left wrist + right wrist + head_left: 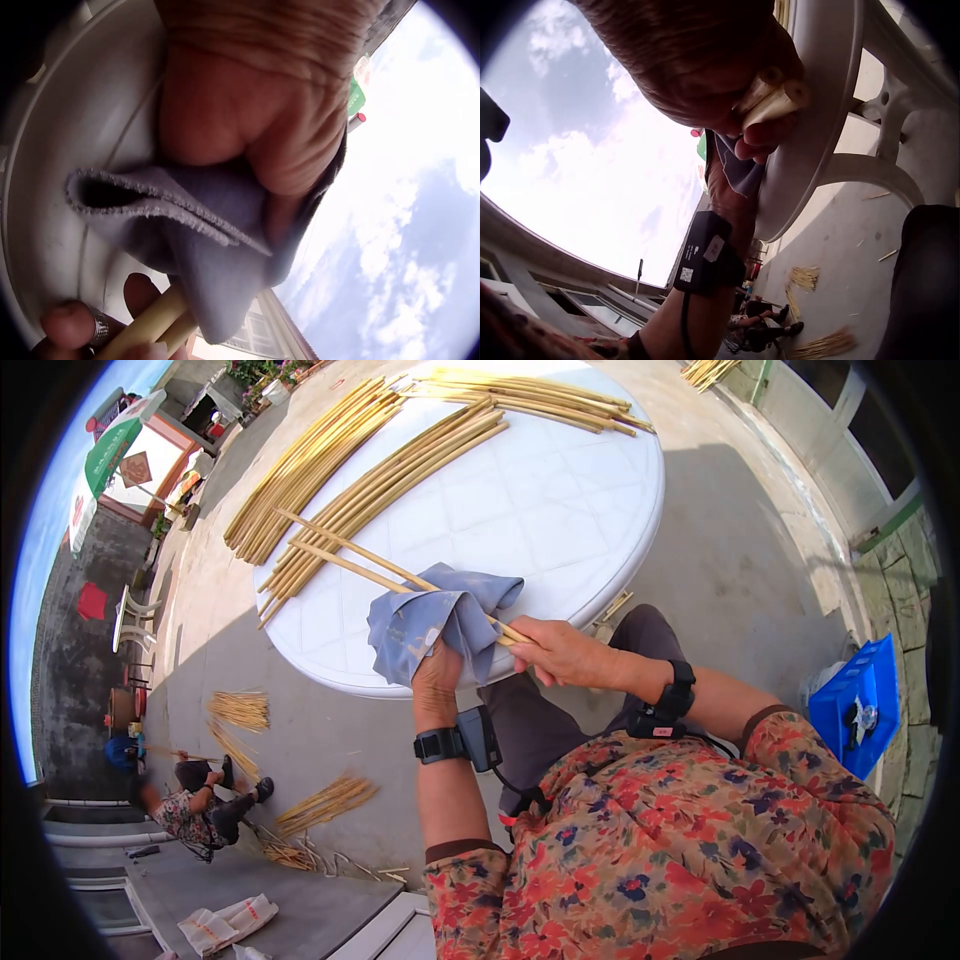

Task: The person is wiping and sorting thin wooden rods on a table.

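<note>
Two pale yellow sticks slant over the table's near part in the head view. My left hand grips a blue-grey cloth that is folded around them. Close to their near ends, my right hand holds both sticks. In the left wrist view the cloth hangs below my left hand, most of whose fingers it hides. The cut ends of the sticks stick out of my right hand in the right wrist view.
Bundles of sticks lie on the round white table beyond my hands. A blue crate stands at the right. Another person sits on the lower left, near stick piles on the ground.
</note>
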Available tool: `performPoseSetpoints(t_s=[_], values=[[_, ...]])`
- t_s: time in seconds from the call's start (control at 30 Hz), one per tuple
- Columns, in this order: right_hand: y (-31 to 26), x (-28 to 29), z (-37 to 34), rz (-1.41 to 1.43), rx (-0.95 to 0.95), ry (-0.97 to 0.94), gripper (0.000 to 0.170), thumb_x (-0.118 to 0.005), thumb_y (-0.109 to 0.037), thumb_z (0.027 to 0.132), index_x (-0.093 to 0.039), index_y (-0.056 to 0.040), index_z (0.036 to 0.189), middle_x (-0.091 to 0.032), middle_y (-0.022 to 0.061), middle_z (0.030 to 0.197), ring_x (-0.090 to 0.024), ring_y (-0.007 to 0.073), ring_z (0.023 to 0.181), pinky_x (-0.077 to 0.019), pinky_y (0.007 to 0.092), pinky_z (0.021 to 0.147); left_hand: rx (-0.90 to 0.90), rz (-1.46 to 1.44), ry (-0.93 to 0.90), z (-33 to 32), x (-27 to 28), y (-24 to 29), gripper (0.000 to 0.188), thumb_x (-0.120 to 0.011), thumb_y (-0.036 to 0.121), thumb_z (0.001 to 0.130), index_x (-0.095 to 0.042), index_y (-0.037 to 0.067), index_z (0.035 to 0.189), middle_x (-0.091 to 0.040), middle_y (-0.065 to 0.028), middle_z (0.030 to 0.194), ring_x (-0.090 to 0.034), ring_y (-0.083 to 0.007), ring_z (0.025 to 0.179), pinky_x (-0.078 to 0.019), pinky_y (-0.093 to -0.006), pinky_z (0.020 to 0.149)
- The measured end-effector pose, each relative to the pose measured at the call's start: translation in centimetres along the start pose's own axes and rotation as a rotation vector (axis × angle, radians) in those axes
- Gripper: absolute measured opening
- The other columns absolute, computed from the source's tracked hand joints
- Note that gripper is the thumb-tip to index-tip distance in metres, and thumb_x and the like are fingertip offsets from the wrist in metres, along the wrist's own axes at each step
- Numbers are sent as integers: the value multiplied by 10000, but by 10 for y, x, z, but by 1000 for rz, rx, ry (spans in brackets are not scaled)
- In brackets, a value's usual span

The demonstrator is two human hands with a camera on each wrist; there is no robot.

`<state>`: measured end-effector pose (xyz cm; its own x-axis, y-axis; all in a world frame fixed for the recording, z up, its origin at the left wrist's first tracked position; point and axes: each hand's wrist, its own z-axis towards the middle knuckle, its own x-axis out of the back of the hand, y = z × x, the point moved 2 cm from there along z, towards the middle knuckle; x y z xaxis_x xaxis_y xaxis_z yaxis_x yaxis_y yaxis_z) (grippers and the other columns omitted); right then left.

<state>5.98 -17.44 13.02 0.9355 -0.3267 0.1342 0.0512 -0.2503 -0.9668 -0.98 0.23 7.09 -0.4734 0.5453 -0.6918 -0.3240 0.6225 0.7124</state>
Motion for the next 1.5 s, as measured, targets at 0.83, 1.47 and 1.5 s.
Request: performPoseSetpoints(t_s=[0.83, 1.47, 1.5], values=[[58, 45, -93, -592, 144, 168, 233, -418, -161, 868, -400, -65, 1080, -552, 141, 751, -543, 327, 677, -421, 396, 605, -70, -84, 282, 9, -30, -1, 306, -406, 265, 900, -451, 38, 1100, -508, -74, 1089, -494, -200, 999, -428, -334, 888], [75, 87, -148, 252, 9, 470, 359, -353, -362, 906, -493, -32, 916, -483, 3, 629, -350, 19, 423, -294, 143, 393, 64, -228, -221, 6, -25, 2, 485, -588, 185, 765, -424, 22, 1191, -425, -84, 1255, -371, -251, 1159, -211, -391, 1026], [66, 80, -128, 271, 20, 405, 367, -352, -368, 905, -494, -30, 913, -487, 7, 628, -355, 18, 414, -294, 145, 376, 95, -233, -237, 4, -22, 3, 512, -605, 189, 751, -419, 26, 1199, -418, -84, 1263, -369, -254, 1162, -210, -395, 1027]])
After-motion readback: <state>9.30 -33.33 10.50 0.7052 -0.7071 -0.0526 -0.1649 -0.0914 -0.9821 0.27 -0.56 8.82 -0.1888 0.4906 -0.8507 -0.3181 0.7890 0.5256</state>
